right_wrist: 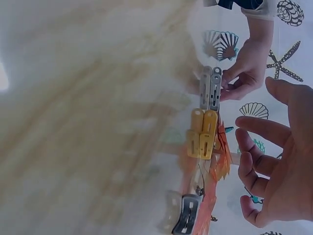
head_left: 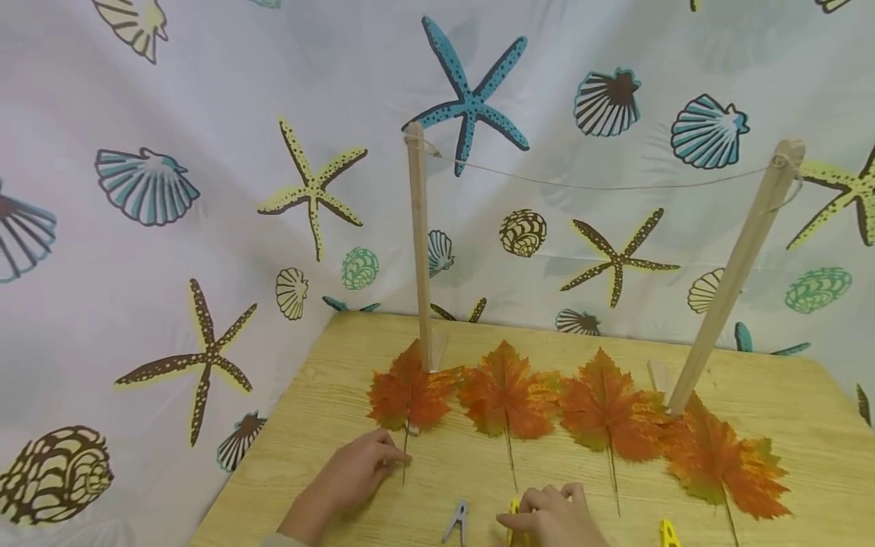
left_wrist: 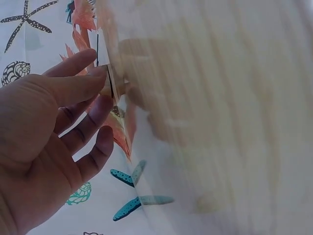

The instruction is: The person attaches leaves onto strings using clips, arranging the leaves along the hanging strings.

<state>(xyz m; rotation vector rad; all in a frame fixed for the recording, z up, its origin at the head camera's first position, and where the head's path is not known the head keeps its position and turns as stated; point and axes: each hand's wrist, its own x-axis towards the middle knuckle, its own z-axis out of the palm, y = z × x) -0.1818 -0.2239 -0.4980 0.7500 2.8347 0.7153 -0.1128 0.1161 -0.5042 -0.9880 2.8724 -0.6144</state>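
My left hand pinches the thin stem of the leftmost orange maple leaf between thumb and forefinger; the left wrist view shows this pinch on the dark stem. My right hand hovers at a yellow clothes peg near the table's front edge. In the right wrist view that hand has loosely curled fingers apart from the yellow peg. A grey peg lies between the two hands.
Three more maple leaves lie in a row on the wooden table. Two wooden posts carry a string above them. Another yellow peg lies front right. A seashell-print cloth hangs behind.
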